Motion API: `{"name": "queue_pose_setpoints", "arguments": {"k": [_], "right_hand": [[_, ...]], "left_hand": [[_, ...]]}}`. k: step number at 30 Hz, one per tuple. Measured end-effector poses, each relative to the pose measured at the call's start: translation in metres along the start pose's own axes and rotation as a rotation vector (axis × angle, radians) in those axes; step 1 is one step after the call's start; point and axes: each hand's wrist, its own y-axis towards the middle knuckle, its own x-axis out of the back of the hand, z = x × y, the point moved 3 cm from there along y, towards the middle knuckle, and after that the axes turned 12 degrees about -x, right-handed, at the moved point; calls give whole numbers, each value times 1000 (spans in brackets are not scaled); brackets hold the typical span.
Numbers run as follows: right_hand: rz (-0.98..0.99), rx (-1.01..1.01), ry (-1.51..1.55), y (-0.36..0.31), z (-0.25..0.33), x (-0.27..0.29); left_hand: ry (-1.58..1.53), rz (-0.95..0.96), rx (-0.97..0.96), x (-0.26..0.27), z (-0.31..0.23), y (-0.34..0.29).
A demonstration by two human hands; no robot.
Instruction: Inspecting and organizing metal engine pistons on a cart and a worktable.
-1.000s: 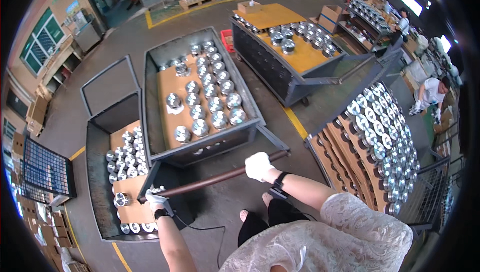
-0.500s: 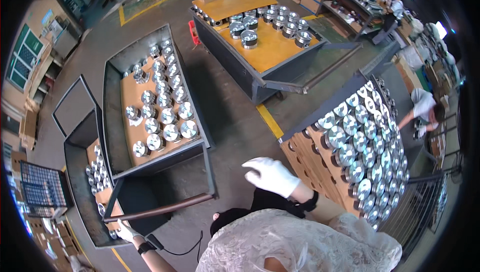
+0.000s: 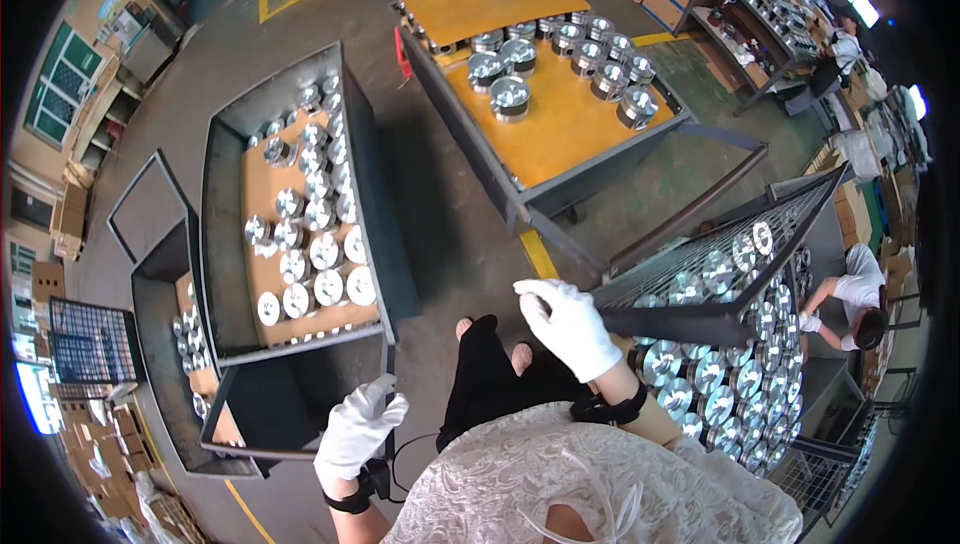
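Left hand (image 3: 360, 426) shifts right, near cart handle (image 3: 265, 453); right hand (image 3: 572, 326) hovers beside mesh panel (image 3: 680, 324). Both grips: partly open, empty.

Head view, one item: wide fisheye, left of a side-by-side pair, head-worn; upright, facing steeply down and ahead. Nearest, lower edge: white lace top (image 3: 500, 464). Middle range: white-gloved left hand (image 3: 360, 427), white-gloved right hand (image 3: 572, 329). Farther: open rectangular grey metal cart (image 3: 228, 244), left of centre; flat yellow cart top (image 3: 515, 144), above centre.
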Motion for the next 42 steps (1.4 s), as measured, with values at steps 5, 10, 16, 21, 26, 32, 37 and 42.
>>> {"name": "queue_pose_setpoints", "arguments": {"k": [5,10,16,21,26,32,37,42], "right_hand": [[52,-61,329,64,-21,-9],[-53,-388,718,157,-48,-17],[-205,-802,1144,302,-113,-52],[-372,-1079,1150,389,-199,-66],[-85,-622,-186,332,-388,-108],[105,-1165,564,409,-307,-112],[310,-999,383,439,-284,-95],[404,-1049,281,467,-280,-101]], "left_hand": [[203,252,-5,-19,21,122],[184,294,-344,-8,40,275],[272,149,-459,17,81,444],[-46,332,-174,-13,174,431],[90,288,172,-68,341,298],[124,106,675,-63,271,174],[131,-30,1119,-26,248,102],[-5,-603,1543,24,214,50]]}}
